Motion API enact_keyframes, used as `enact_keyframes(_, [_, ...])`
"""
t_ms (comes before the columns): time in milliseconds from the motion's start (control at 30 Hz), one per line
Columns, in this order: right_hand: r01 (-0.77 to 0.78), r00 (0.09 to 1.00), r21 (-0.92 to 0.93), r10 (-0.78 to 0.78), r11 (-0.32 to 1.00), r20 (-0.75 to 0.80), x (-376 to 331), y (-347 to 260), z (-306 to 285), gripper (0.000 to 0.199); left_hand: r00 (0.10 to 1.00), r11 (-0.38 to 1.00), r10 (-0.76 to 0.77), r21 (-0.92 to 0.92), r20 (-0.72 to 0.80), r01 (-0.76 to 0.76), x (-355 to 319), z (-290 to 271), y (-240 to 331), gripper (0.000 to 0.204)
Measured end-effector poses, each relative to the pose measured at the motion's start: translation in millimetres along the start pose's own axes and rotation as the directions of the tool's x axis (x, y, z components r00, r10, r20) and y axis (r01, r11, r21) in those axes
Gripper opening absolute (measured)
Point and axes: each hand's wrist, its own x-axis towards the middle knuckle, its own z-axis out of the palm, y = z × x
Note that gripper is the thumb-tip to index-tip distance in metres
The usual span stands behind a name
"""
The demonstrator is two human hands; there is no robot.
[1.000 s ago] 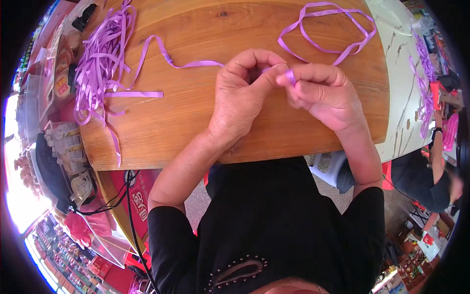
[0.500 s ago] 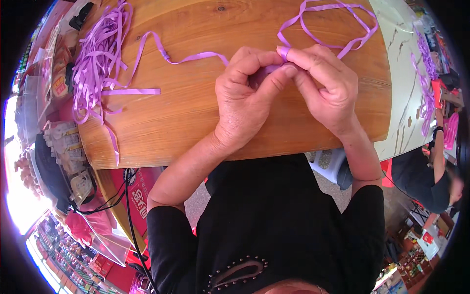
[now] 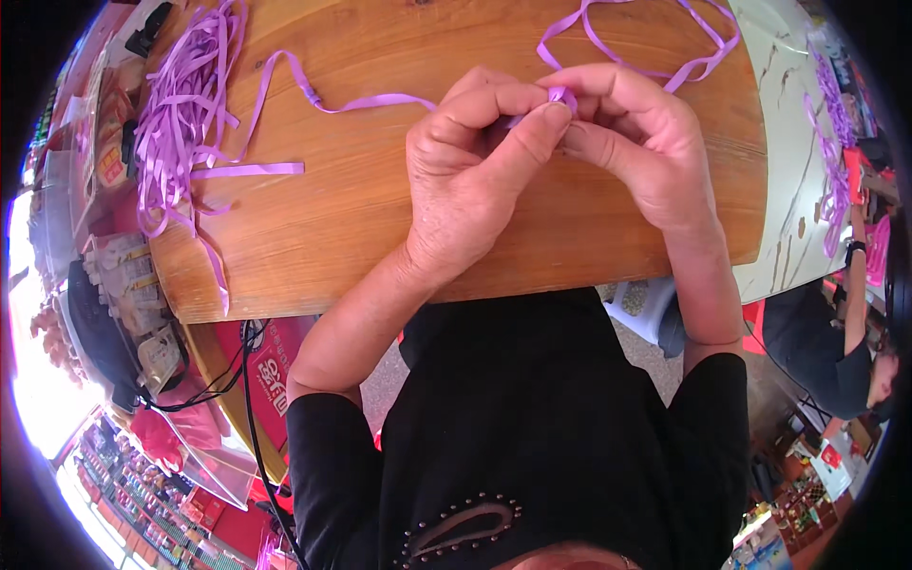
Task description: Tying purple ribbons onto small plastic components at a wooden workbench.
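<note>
Above the middle of the wooden table [image 3: 361,218], my two hands meet at their fingertips around a small fold of purple ribbon [image 3: 561,96]. My left hand [image 3: 470,157] pinches it between thumb and bent forefinger. The fingers of my right hand [image 3: 638,133] close on it from the other side, with the thumb just below. From my left hand the ribbon runs leftward across the wood, with a small knot along it. Beyond my right hand, more of it lies in loose loops. How the ribbon folds inside my fingers is mostly hidden.
A heap of purple ribbon [image 3: 190,109] lies at the table's far left, loose ends trailing. White marbled table [image 3: 784,209] adjoins on the right, with more purple ribbon [image 3: 831,142] there. Another person [image 3: 822,347] sits at the right. Black cables [image 3: 249,399] hang at the left.
The ribbon wrapped over my right forefinger has come off that fingertip and now stands as a small fold between both hands. My right hand has shifted slightly, its fingers more arched.
</note>
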Motion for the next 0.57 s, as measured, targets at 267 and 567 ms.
enact_keyframes(267, [0.043,0.996,-0.020,-0.041,0.999,0.080,0.6,-0.5,-2.3,0.030,0.990,0.968,-0.126,-0.212,0.067,0.138,-0.7,-3.3,8.1,0.008])
enact_keyframes(567, [-0.179,0.971,0.356,0.106,0.917,0.214,4.4,-5.0,-8.5,0.036,0.983,0.963,-0.054,-0.251,0.176,0.098,-1.1,-6.3,10.5,0.009])
